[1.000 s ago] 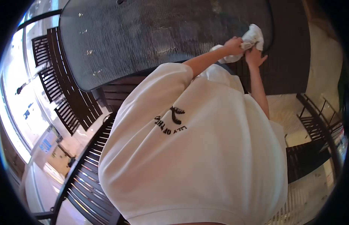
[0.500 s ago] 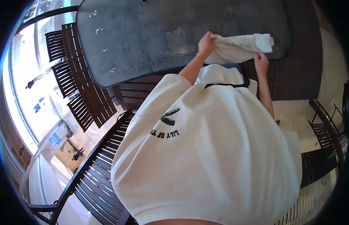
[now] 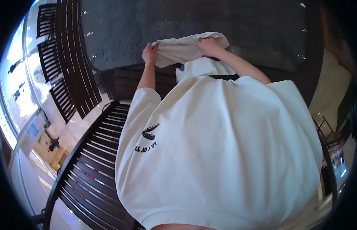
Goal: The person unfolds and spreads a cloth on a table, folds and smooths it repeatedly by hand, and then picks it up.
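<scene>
A white cloth [image 3: 176, 53] is stretched sideways at the near edge of the dark table, creased along its length. My left hand [image 3: 149, 54] is closed on the cloth's left end, thumb and fingers pinching the corner. My right hand [image 3: 210, 46] lies over the right part of the cloth with its fingers curled into the fabric. Beyond that hand, the cloth's right end sticks out in a loose fold. Whether the cloth rests on the tabletop or hangs just in front of it, I cannot tell.
The dark table [image 3: 194, 19] stretches away in front of me. On the left are a slatted bench [image 3: 103, 165] and another slatted table [image 3: 73, 57] with slatted chairs [image 3: 48, 53]. Farther left is a bright glazed area. A dark-framed chair [image 3: 326, 134] stands at right.
Both hands and the cloth have shifted left in view, and the camera has turned too. My right hand has gone from the cloth's near right corner to over its upper right part.
</scene>
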### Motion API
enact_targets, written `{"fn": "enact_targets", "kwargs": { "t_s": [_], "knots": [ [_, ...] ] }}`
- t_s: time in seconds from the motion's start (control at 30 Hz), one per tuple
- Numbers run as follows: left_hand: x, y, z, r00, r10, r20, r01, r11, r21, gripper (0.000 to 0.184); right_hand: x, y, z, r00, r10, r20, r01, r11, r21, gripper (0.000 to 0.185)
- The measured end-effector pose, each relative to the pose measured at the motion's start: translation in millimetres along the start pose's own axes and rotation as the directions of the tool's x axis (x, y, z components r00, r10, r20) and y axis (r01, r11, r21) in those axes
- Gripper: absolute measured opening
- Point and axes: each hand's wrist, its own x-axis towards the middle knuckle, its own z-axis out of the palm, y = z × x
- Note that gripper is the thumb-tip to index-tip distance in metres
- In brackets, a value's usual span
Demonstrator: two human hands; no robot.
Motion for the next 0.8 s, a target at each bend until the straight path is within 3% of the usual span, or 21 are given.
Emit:
{"fn": "enact_targets", "kwargs": {
  "t_s": [0.03, 0.07, 0.13, 0.2, 0.27, 0.4, 0.47, 0.53, 0.6, 0.67, 0.73, 0.77, 0.8],
  "knots": [
    [-1, -15, -9, 1.000, -0.009, -0.019, 0.009, 1.000, -0.014, 0.053, 12, -18, 7, 0.999, -0.044, -0.028, 0.040, 0.990, -0.136, 0.042],
    [-3, -25, -10, 0.999, -0.036, -0.028, 0.035, 0.999, -0.013, 0.053, 22, -34, 12, 0.997, -0.071, -0.022, 0.067, 0.988, -0.136, 0.042],
    [-2, -41, -3, 0.990, -0.134, -0.042, 0.138, 0.982, 0.128, 0.056, 37, -60, 19, 0.976, 0.208, 0.066, -0.178, 0.933, -0.313, 0.038],
    [-7, -42, 20, 0.958, -0.283, -0.033, 0.285, 0.955, 0.081, 0.059, 35, -44, 27, 0.987, 0.146, 0.071, -0.117, 0.941, -0.318, 0.039],
    [-19, -35, 48, 0.941, -0.316, -0.119, 0.325, 0.943, 0.066, 0.056, 27, -35, 31, 0.993, 0.081, 0.087, -0.047, 0.942, -0.333, 0.041],
    [-50, 23, 70, 0.863, -0.411, -0.294, 0.435, 0.900, 0.018, 0.055, 7, -24, 13, 0.987, 0.133, 0.092, -0.073, 0.875, -0.479, 0.043],
    [-62, 56, 71, 0.866, -0.407, -0.291, 0.435, 0.900, 0.037, 0.057, -9, -5, 16, 0.999, 0.052, 0.009, -0.041, 0.878, -0.477, 0.042],
    [-72, 76, 84, 0.877, -0.391, -0.278, 0.422, 0.905, 0.059, 0.059, -14, 18, 35, 0.966, -0.122, -0.229, 0.015, 0.907, -0.420, 0.033],
    [-72, 96, 107, 0.839, -0.393, -0.376, 0.454, 0.887, 0.086, 0.061, -28, 32, 37, 0.945, -0.154, -0.288, 0.057, 0.947, -0.317, 0.031],
    [-74, 117, 116, 0.848, -0.393, -0.357, 0.445, 0.893, 0.073, 0.058, -37, 58, 51, 0.881, -0.267, -0.392, 0.129, 0.930, -0.343, 0.025],
    [-77, 140, 126, 0.879, -0.390, -0.276, 0.386, 0.920, -0.072, 0.054, -61, 77, 38, 0.930, -0.214, -0.298, 0.104, 0.932, -0.347, 0.023],
    [-78, 157, 134, 0.890, -0.373, -0.261, 0.369, 0.927, -0.065, 0.054, -51, 111, 72, 0.723, -0.338, -0.602, 0.196, 0.937, -0.291, 0.019],
    [-82, 169, 145, 0.929, -0.313, -0.198, 0.304, 0.950, -0.072, 0.053, -74, 122, 63, 0.736, -0.314, -0.600, 0.176, 0.944, -0.278, 0.019]
  ]
}}
